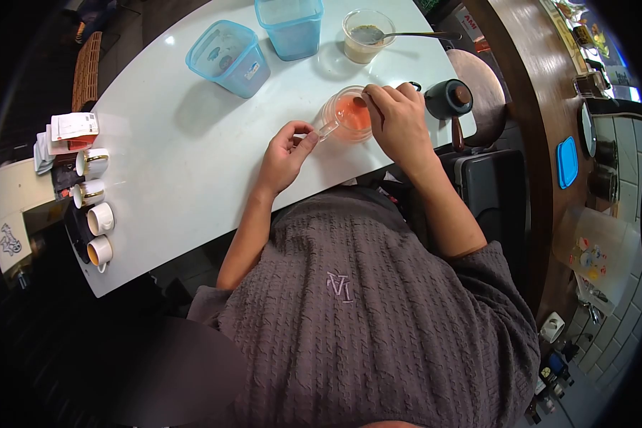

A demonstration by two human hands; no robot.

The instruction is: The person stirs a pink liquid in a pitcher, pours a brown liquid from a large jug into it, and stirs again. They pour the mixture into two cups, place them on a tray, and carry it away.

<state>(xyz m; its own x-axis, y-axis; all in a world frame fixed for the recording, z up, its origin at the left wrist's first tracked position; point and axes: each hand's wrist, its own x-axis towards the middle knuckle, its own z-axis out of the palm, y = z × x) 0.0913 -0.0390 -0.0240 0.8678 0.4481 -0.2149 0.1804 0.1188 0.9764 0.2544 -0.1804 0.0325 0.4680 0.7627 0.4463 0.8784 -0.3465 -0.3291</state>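
A clear glass mug (pixel 349 135) with an orange-red drink (pixel 350 113) stands near the front edge of the white table. My left hand (pixel 287 157) pinches the mug's handle (pixel 327 130) between thumb and fingers. Over the rim, my right hand (pixel 399 121) is closed on a spoon, mostly hidden by the fingers; its brown end (pixel 360 102) shows at the drink's surface. Behind the mug is a clear plastic cup (pixel 364 54) of greyish-brown contents, with a metal spoon (pixel 424 34) resting across its rim.
Two blue plastic containers (pixel 246 78) stand at the back of the table (pixel 157 178). A dark lidded pot (pixel 446 100) with a brown knob is right of my right hand. Several white cups (pixel 100 219) line the left edge, by paper packets (pixel 73 127). A round stool (pixel 481 78) stands beyond.
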